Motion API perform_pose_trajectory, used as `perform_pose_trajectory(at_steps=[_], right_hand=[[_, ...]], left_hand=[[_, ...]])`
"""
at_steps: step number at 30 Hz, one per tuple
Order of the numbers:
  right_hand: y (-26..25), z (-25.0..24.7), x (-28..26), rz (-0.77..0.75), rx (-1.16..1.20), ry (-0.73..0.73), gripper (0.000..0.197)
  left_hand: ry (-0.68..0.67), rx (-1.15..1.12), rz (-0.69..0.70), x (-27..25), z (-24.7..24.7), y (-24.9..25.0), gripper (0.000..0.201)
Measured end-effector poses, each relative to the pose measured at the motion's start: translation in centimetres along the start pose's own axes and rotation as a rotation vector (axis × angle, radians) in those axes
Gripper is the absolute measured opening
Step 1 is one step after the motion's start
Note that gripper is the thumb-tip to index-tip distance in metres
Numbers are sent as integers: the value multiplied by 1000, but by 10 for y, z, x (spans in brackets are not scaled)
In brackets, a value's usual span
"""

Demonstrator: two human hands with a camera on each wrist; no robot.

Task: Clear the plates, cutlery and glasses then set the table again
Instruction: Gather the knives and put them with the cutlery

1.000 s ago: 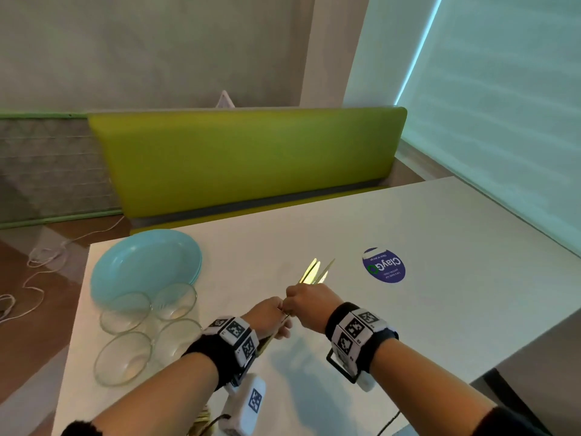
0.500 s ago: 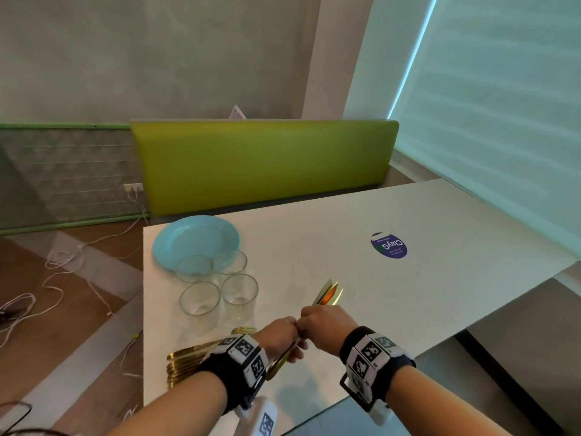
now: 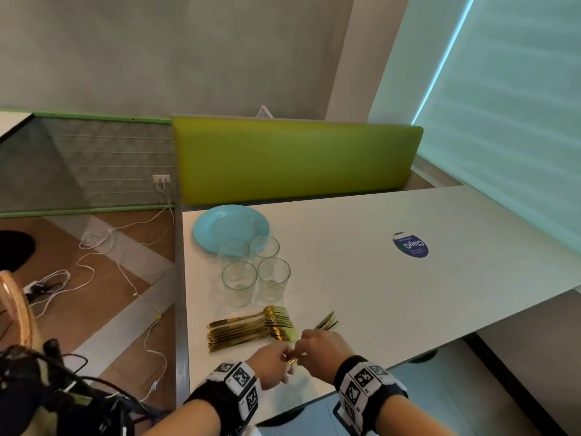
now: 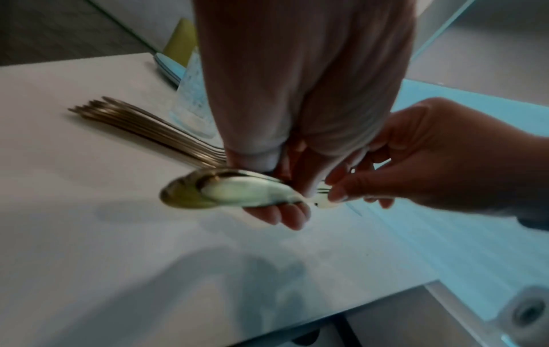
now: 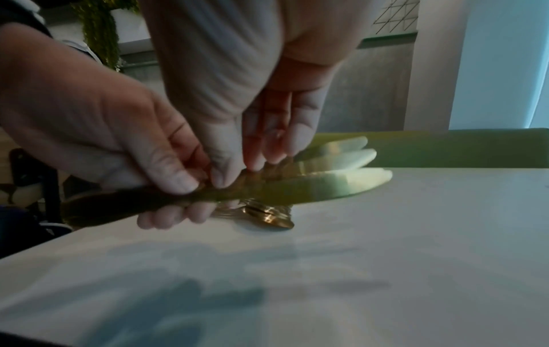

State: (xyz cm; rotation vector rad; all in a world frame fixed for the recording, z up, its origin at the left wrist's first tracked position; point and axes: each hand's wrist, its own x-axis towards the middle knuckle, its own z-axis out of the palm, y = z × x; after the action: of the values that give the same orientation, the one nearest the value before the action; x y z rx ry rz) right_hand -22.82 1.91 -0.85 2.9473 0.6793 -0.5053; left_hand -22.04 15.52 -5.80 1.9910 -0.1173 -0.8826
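Both the left hand (image 3: 273, 364) and right hand (image 3: 320, 350) pinch a bundle of gold knives (image 5: 326, 178) above the counter (image 3: 408, 294), at 3 o'clock of the cutlery pile (image 3: 251, 328). Stiff, slippery metal; grip mid-handle

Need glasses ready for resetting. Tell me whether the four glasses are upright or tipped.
Upright. All four glasses stand with rims up on the table, clustered between the blue plate and the gold cutlery pile.
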Motion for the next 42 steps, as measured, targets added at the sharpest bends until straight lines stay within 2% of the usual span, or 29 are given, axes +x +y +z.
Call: perform_pose_trajectory(at_steps=[3,5,9,14,24,29,37,42], right_hand=[[0,6,-2,31,15,-15,29],[3,7,-4,49,28,-17,29],[11,6,-8,83,46,-15,28],[15,3,-9,108,41,-3,28],[22,-1,-12,145,48,8,28],[26,1,-15,165,69,6,27],[34,-4,-13,191,78,15,27],[37,-4,-11,207,64,-4,27]], left_hand=[[105,371,7,-7,-9,-22,29],[163,469,34,-12,-14,-36,30],[181,538,39,-16,-23,-54,38],[197,654,24,-18,-21,-54,45],[242,793,20,-19,-14,-50,27],[258,914,16,-17,-17,-54,41],[216,1056,16,-12,-32,-45,38],[177,1063,-25,-12,-40,-40,33]])
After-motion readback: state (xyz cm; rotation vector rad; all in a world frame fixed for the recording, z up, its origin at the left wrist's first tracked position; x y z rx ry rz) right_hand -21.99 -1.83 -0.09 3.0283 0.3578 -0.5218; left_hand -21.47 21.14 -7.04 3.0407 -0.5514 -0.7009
